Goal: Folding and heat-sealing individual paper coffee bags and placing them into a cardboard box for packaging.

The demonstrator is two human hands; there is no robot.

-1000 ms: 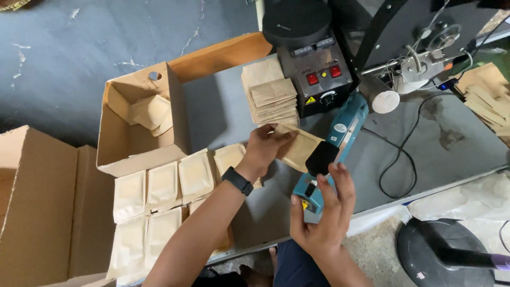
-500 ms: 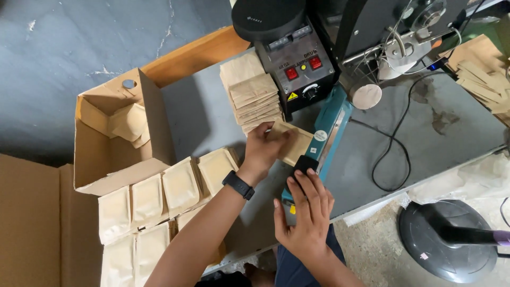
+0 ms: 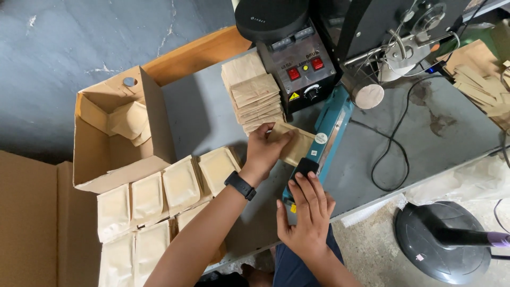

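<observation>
My left hand [image 3: 267, 149], with a black watch on the wrist, holds a brown paper pouch [image 3: 296, 147] whose far end lies under the arm of the blue heat sealer [image 3: 324, 139]. My right hand [image 3: 307, 217] rests flat on the sealer's black handle [image 3: 304, 167] and presses it down, fingers spread over it. A stack of empty brown pouches [image 3: 254, 94] lies just beyond my left hand.
Rows of filled pouches [image 3: 164, 196] lie at the table's near left. An open cardboard box [image 3: 117, 127] with pouches inside stands at the left. A black control unit [image 3: 303, 69] with red buttons and a cable [image 3: 396, 143] sit behind the sealer. A fan base [image 3: 441, 242] stands on the floor.
The sealer arm has come down onto the pouch. My right hand has flattened over its handle. My left hand still holds the pouch in the sealer.
</observation>
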